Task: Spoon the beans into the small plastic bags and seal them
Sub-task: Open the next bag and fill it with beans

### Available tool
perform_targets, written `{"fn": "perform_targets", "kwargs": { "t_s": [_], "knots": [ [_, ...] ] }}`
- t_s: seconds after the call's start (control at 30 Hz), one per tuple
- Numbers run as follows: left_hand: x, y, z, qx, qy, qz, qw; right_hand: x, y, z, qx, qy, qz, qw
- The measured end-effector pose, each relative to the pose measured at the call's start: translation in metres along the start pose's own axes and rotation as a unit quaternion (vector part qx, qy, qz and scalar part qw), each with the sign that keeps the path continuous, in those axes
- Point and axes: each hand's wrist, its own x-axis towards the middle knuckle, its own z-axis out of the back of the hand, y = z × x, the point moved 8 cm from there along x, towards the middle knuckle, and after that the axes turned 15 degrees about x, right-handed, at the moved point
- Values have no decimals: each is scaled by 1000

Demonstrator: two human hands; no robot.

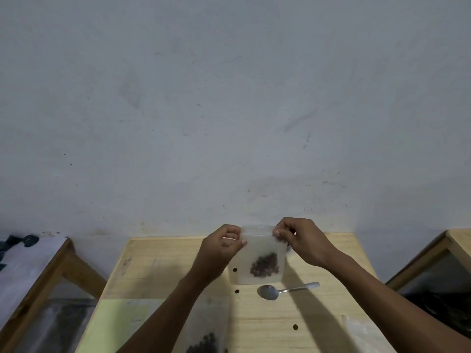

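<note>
A small clear plastic bag (257,250) hangs upright above the wooden table (158,271), with a clump of dark beans (265,265) in its lower right corner. My left hand (220,250) pinches the bag's top left edge. My right hand (298,240) pinches the top right edge at the seal strip. A metal spoon (280,291) lies on the table just below the bag, bowl to the left, holding nothing. Another clear bag with dark beans (204,342) lies flat at the near edge, partly hidden by my left forearm.
A pale green sheet (112,324) covers the table's near left part. Several small dark holes (237,291) dot the tabletop. Wooden furniture stands to the left (51,263) and right (448,245). A grey wall (229,98) rises directly behind the table.
</note>
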Motion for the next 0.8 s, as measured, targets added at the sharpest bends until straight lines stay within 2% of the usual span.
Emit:
{"fn": "perform_targets", "kwargs": {
  "t_s": [0.2, 0.43, 0.8],
  "knots": [
    [1, -26, 15, 9, -17, -47, 999, 5, 10, -4, -15, 37, 12, 999],
    [-2, -37, 11, 56, -3, -95, 994, 12, 42, -33, -175, 54, 109, 977],
    [-8, -49, 23, 97, -26, -137, 985, 17, 48, -50, -156, 71, 120, 978]
  ]
}}
